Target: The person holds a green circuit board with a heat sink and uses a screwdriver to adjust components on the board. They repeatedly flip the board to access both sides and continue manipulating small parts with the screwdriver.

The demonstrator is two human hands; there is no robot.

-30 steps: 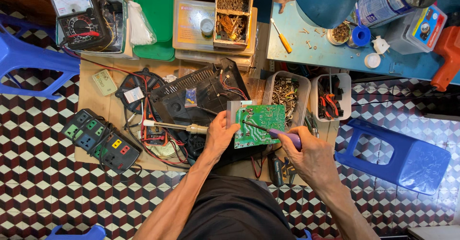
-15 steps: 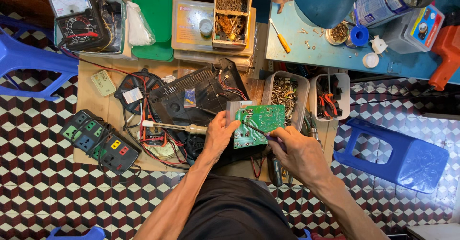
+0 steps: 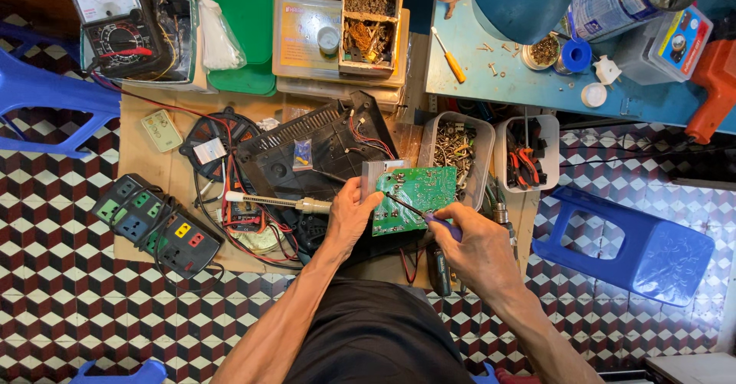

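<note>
The left hand (image 3: 349, 217) grips the green circuit board (image 3: 412, 198) by its edge — steadying it tilted. The right hand (image 3: 475, 240), just right of the board, pinches a soldering iron (image 3: 429, 217) — tip on the board.

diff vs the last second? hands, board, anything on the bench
Little changed. The right hand shifted slightly while keeping its grip on the purple-handled tool, tip on the green circuit board. The left hand still holds the board's left edge. The power strip, meter and parts bins stayed put.
</note>
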